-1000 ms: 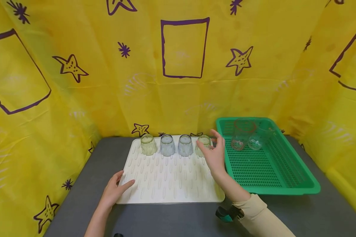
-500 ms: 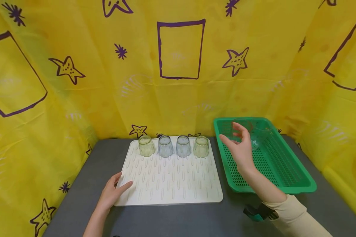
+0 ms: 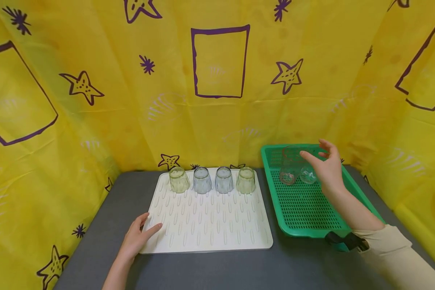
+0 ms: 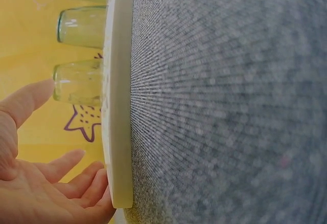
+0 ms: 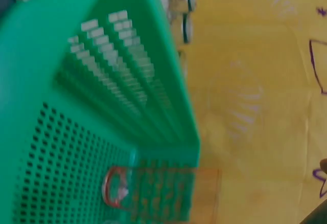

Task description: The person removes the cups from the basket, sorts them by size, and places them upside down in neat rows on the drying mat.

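My left hand (image 3: 136,237) rests at the left front edge of a white ridged drying mat (image 3: 217,225), fingers loosely bent and thumb stretched over the surface. In the left wrist view its fingertips lie along the rim of the mat (image 4: 121,132). My right hand (image 3: 328,169) hovers over a green plastic basket (image 3: 280,213), thumb and fingers spread apart with nothing between them. Just left of it, a tall pink-tinted glass (image 3: 288,178) and a clear glass (image 3: 307,175) stand in the basket. The pink-tinted glass (image 5: 163,193) also shows in the right wrist view.
Along the mat's back edge stand two yellow-green tumblers, left (image 3: 179,181) and right (image 3: 246,181), with two bluish tumblers, one (image 3: 202,181) beside the other (image 3: 224,181), between them. A yellow patterned cloth (image 3: 217,133) hangs behind the dark grey table (image 3: 210,270).
My right hand has let go of the right yellow-green tumbler and moved right, off the mat and across the basket to beside the clear glass. My left hand has stayed at the mat's edge.
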`<action>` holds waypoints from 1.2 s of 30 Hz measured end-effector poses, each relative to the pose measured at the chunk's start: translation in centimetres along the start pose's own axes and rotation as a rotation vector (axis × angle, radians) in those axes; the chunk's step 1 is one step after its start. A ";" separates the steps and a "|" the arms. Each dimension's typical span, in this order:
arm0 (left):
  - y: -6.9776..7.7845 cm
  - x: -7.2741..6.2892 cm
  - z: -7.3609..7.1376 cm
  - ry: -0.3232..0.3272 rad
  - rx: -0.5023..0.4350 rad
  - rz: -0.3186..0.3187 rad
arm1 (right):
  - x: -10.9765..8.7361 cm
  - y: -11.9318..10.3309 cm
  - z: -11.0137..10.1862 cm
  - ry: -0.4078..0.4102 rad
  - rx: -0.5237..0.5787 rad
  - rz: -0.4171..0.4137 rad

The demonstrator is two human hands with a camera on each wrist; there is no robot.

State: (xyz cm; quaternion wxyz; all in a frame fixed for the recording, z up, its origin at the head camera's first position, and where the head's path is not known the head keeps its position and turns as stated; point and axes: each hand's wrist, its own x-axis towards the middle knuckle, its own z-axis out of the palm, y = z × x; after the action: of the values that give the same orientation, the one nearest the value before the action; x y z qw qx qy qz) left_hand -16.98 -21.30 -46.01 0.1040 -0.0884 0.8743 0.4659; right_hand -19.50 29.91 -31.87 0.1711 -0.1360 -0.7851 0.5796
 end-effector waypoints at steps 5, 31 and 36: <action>-0.1 0.0 0.0 -0.001 -0.002 -0.002 | 1.9 0.5 -1.3 0.039 -0.053 0.051; -0.2 -0.2 0.1 0.014 -0.011 -0.005 | 7.2 6.2 -4.3 -0.089 -0.345 0.173; -0.3 -0.1 0.1 0.016 -0.005 -0.006 | 7.8 6.9 -4.6 -0.139 -0.341 0.167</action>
State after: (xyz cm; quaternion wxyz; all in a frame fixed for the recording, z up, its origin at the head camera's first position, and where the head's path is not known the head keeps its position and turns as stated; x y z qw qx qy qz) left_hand -16.82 -21.33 -46.28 0.0981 -0.0951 0.8737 0.4670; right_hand -24.49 39.08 -36.40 0.0424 -0.1871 -0.8677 0.4585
